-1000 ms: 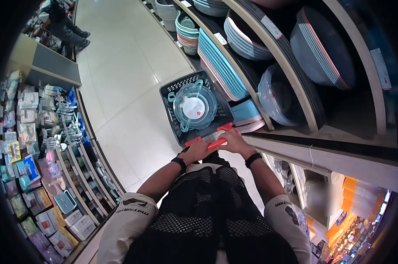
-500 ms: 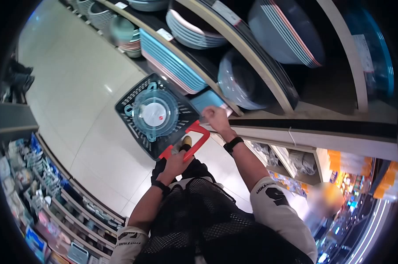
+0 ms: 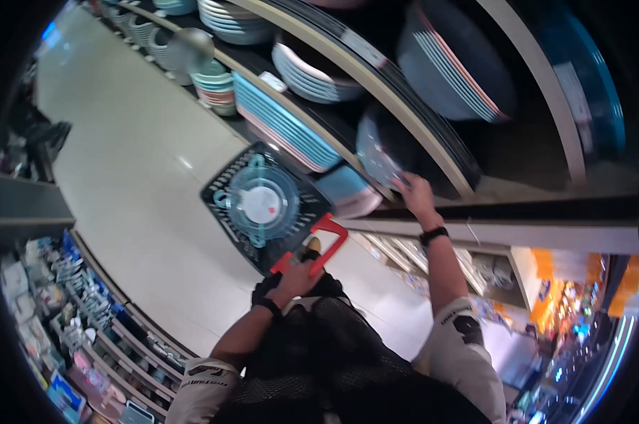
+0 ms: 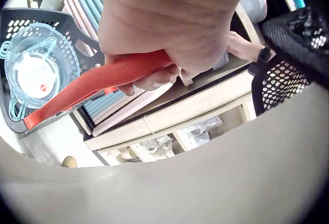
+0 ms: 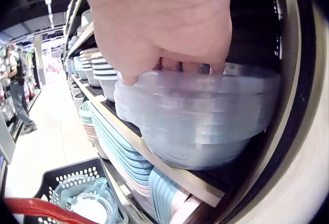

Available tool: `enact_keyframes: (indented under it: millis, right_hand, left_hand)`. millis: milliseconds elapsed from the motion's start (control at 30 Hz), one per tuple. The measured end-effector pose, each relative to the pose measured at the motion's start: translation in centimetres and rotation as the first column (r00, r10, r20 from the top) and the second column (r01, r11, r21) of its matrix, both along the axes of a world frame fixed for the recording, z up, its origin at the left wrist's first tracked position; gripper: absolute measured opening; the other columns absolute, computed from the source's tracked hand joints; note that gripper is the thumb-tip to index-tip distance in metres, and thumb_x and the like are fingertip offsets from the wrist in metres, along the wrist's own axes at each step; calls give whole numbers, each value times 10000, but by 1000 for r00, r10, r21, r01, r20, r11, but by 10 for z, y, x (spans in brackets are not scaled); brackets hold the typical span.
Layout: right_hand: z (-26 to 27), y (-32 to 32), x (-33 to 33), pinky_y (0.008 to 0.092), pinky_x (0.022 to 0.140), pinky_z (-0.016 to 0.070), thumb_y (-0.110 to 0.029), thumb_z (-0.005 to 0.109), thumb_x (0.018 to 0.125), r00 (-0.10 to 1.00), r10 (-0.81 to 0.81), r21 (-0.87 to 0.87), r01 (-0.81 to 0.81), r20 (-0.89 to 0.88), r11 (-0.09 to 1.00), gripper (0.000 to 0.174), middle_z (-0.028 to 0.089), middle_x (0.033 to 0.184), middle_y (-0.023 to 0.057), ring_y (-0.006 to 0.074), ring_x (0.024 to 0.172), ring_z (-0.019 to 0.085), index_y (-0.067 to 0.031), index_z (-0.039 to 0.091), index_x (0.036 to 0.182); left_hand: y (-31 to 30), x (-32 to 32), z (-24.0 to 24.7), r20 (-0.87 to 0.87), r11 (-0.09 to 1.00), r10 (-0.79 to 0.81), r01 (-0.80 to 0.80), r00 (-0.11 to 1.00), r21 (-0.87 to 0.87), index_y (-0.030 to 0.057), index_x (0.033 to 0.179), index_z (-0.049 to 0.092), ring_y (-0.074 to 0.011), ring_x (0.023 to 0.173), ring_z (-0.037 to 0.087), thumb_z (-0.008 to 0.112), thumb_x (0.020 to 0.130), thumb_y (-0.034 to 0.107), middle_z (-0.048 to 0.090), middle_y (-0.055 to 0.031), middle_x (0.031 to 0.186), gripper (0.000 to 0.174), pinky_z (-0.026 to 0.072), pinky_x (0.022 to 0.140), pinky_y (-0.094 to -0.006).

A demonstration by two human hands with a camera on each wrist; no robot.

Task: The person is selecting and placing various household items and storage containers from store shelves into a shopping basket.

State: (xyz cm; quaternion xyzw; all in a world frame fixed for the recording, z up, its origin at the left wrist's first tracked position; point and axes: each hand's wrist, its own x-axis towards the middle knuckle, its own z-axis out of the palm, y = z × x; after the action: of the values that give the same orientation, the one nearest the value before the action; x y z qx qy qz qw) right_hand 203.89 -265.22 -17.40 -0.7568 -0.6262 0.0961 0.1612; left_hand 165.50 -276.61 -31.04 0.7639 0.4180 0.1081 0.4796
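Observation:
My left hand (image 3: 296, 278) grips the red handle (image 3: 337, 244) of a dark grey plastic shopping basket (image 3: 238, 168). The left wrist view shows its fingers wrapped round the handle. Inside the basket lies a clear round plastic basin (image 4: 71, 59) with light blue loops and a round white label. At the lower shelf, my right hand (image 3: 420, 196) is on a stack of clear plastic basins (image 5: 200, 111). In the right wrist view its fingers hook over the top rim, with the thumb on the near outer side.
Beside the basket, the shelf bears stacked blue and pink rectangular basins (image 3: 284, 120) and round green and pink tubs (image 3: 215, 90). Large grey basins (image 3: 447, 63) stand higher up. Across the tiled aisle (image 3: 129, 155), a rack holds small packaged goods (image 3: 72, 311). A person (image 5: 18, 85) stands down the aisle.
My right hand has left the red handle and reached right to the clear basins. The left hand has kept its grip on the handle. The basket has shifted left in the head view.

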Motion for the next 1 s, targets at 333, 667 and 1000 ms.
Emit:
enact_keyframes:
  millis: [333,667,1000]
  right_hand:
    - [60,3,-11,493,832,508,-122,714,877,1000,-11,91,8,27,996,223,678,996,224,432,962,645,-9,662,1062]
    - [112,-28,-34,469,819,531,51,715,719,964,246,231,-263,101,937,346,692,971,194,408,924,658,-14,681,1057]
    - [148,-85,-114,395,800,541,-15,698,705,700,714,366,-662,-12,654,315,710,946,68,281,877,667,-52,693,1018]
  left_hand:
    - [5,0,6,-102,997,-47,41,994,-62,36,1085,646,-431,935,687,594,965,408,711,-231,953,394,525,850,-533]
    - [5,-3,11,-94,995,-16,6,995,-104,54,1199,629,-396,979,677,594,970,464,710,-202,1025,471,518,858,-484]
    - [83,-38,81,335,762,639,-629,693,-153,14,1294,542,-160,1030,638,719,936,236,646,-121,1195,457,527,880,-325]
